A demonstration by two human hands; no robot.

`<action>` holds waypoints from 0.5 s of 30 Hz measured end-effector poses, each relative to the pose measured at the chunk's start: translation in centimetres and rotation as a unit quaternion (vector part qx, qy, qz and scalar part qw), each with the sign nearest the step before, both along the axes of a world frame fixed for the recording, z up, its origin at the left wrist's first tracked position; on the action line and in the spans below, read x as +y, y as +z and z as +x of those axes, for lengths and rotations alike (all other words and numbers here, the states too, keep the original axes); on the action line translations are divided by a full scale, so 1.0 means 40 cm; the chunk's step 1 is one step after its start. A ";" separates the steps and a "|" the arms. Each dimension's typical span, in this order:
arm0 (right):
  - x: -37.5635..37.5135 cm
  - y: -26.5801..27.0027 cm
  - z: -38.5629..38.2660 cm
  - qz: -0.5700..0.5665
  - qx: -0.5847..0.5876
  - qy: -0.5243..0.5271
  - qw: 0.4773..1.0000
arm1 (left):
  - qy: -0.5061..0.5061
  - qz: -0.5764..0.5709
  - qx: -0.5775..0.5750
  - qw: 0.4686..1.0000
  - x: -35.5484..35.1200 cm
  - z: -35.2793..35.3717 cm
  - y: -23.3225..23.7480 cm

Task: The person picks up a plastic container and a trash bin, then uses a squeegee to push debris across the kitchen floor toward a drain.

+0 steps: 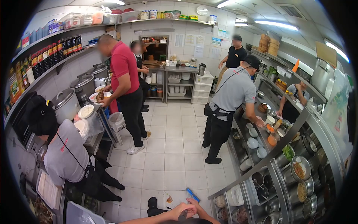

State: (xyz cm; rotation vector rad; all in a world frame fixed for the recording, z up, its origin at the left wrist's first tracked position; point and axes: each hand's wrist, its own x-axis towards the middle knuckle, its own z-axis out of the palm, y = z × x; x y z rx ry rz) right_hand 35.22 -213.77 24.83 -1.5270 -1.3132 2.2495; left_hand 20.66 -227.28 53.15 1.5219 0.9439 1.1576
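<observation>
At the bottom centre, my left hand (182, 211) is closed around a dark handle (182, 216). My right hand (195, 206) is beside it, its fingers bent near the same handle; what it grips is too small to make out. Just above my hands, a blue tool head (192, 195) lies on the tiled floor (175, 156). A brown spill (169, 199) is on the tiles to its left.
A grey-shirted person (71, 149) bends at the left counter; a red-shirted person (125, 71) holds bowls behind. Another grey-shirted person (233, 89) leans over the right counter. Metal shelving (278, 179) with pots and bowls runs along the right; a grey bin (84, 214) stands lower left.
</observation>
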 end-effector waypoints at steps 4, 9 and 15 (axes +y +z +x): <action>-0.002 0.035 -0.003 0.019 -0.011 0.004 1.000 | 0.008 0.002 0.003 1.000 -0.002 0.003 -0.007; -0.004 -0.001 0.000 0.008 0.005 -0.015 1.000 | 0.004 -0.002 -0.001 1.000 -0.002 0.005 -0.008; -0.024 0.096 0.006 0.089 0.030 -0.012 0.996 | 0.002 0.000 0.004 1.000 0.002 0.007 -0.004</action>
